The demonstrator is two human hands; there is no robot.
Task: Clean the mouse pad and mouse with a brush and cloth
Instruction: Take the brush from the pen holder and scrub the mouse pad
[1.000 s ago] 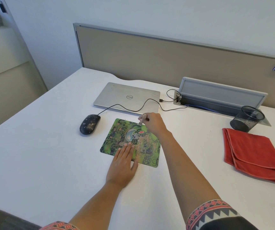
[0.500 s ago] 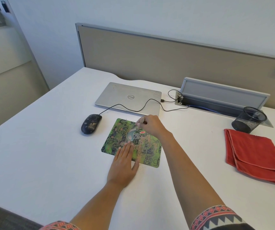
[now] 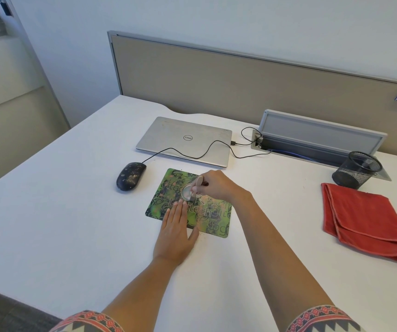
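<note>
A green patterned mouse pad [image 3: 168,185] lies on the white desk, with pale dust scattered over its right half. My left hand [image 3: 176,232] presses flat on the pad's near edge, fingers straight. My right hand [image 3: 219,185] grips a small brush [image 3: 195,189] whose bristles touch the middle of the pad. A black wired mouse [image 3: 130,176], speckled with dirt, sits to the left of the pad. A folded red cloth [image 3: 365,221] lies at the right of the desk, apart from both hands.
A closed silver laptop [image 3: 183,140] lies behind the pad, and the mouse cable [image 3: 192,153] runs across its lid to an open cable tray [image 3: 312,142]. A black mesh pen cup [image 3: 355,170] stands behind the cloth. A beige partition [image 3: 240,87] borders the desk's far edge.
My right hand has drawn the brush from the pad's far edge toward its middle. My left hand has stayed pressed on the near edge.
</note>
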